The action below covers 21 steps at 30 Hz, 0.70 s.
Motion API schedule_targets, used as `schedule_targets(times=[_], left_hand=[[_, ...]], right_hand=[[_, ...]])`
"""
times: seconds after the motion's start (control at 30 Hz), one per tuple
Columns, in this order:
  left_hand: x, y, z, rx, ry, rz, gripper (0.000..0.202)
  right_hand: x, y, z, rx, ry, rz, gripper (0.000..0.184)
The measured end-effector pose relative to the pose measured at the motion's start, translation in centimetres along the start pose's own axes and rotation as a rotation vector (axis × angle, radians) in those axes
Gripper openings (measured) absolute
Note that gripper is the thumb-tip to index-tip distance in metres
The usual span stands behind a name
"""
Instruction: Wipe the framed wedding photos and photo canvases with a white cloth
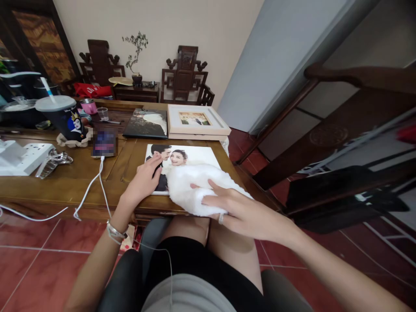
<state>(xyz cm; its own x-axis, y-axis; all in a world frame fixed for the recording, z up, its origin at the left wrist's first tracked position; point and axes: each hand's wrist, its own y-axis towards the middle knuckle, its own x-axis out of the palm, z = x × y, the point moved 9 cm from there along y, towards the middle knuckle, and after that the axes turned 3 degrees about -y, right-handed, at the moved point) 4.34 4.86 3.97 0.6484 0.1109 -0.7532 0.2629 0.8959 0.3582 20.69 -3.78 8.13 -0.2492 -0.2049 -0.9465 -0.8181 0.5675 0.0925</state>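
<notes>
We list, from left to right, what lies on and about the wooden table [113, 173].

Item: one white power strip [37, 156], at the table's far left. Item: one clear crumpled wrapper [54, 164], just beside it. Item: one dark drinks cup [73, 119], lidded, straw upright, standing in a pulp carrier [74, 140]. Item: one pink mug [89, 106], behind, with a small clear cup [103, 114] near it. Item: one phone [103, 144], screen blurred, a white cable [102, 167] running from its near end.

Item: our left hand [146, 174], open, fingers extended and laid on the left part of the photo panel; a silvery bracelet [115, 232] circles the wrist. Item: one dark picture panel [146, 123], lying behind that hand.

Item: one photo panel [203, 154], print upward, flat near the table's front edge; we see two people in the print. Item: one white cloth [191, 177], fluffy and bunched, covering the panel's lower right part. Item: one pale framed picture [198, 122], lying beyond the panel, beside the dark one. Item: our right hand [224, 203], closed on the cloth, a ring [221, 218] on one finger.

Item: one wooden chair [344, 108], at far right.
</notes>
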Motion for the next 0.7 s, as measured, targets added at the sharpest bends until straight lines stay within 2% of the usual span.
schedule_targets(times=[0.1,0.23,0.33,0.43,0.5,0.57,0.7], left_hand=[[0.0,0.1,-0.1,0.008,0.005,0.009,0.045],[-0.1,0.1,-0.2,0.016,0.008,0.015,0.045],[-0.1,0.1,-0.2,0.022,0.003,0.014,0.046],[-0.2,0.0,-0.2,0.027,-0.002,0.013,0.046],[-0.2,0.0,-0.2,0.028,-0.005,0.017,0.045],[-0.2,0.0,-0.2,0.024,-0.012,0.019,0.045],[-0.1,0.0,-0.4,0.019,-0.019,0.031,0.044]], right_hand=[[0.1,2.1,1.9,-0.011,-0.006,0.032,0.028],[-0.1,7.1,5.8,-0.052,0.008,0.139,0.02],[-0.6,10.8,8.7,-0.032,0.042,0.205,0.021],[-1.1,13.1,10.4,0.02,0.041,0.236,0.024],[-1.2,13.3,10.6,0.036,0.04,0.234,0.024],[-1.0,12.5,9.7,0.022,0.055,0.214,0.024],[-0.5,8.3,6.2,-0.003,-0.001,0.154,0.022]])
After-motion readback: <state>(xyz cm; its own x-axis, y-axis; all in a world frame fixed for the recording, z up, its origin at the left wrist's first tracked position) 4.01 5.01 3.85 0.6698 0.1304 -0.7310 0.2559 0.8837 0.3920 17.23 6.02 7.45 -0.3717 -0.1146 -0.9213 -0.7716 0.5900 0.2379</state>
